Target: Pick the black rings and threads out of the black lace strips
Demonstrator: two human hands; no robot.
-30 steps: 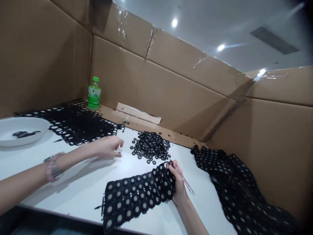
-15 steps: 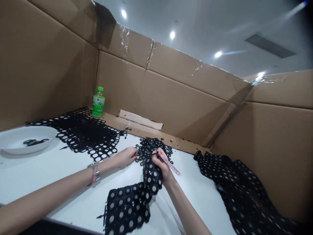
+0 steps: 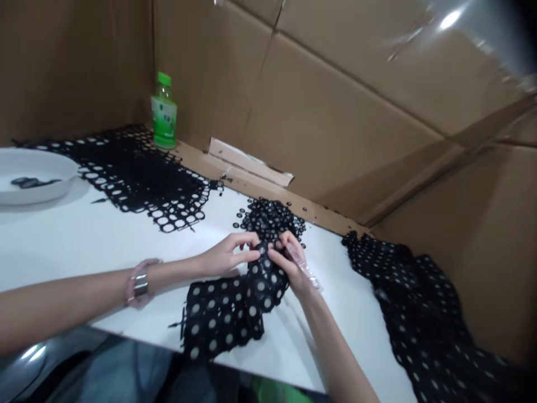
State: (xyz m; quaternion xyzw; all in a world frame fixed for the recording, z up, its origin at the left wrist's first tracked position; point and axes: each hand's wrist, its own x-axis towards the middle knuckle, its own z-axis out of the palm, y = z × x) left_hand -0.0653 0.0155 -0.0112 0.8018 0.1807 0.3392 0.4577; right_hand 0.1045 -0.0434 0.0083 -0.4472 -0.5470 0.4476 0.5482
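Note:
A strip of black moulded rubber sheet with rows of pale round spots [image 3: 262, 285] lies bent on the white table, its upper end raised between my hands. My left hand [image 3: 229, 254] is at that end's left edge, thumb and fingers closing on it. My right hand [image 3: 293, 263] grips the same end from the right, and a clear pinkish stick [image 3: 304, 267] is tucked in it, pointing down to the right. Just behind my fingers is a heap of small black rings [image 3: 272, 215], partly hidden by the hands.
Black web-like scrap with round holes [image 3: 142, 173] covers the back left, beside a green bottle [image 3: 164, 115]. A white bowl [image 3: 62, 187] with a few black pieces stands at left. More spotted black sheet [image 3: 411, 296] lies at right. Cardboard walls [image 3: 335, 123] enclose the table [image 3: 138, 240].
My left hand has moved from beside the ring heap to the sheet's raised end and opened from a fist into a pinch there. The camera has tilted downward.

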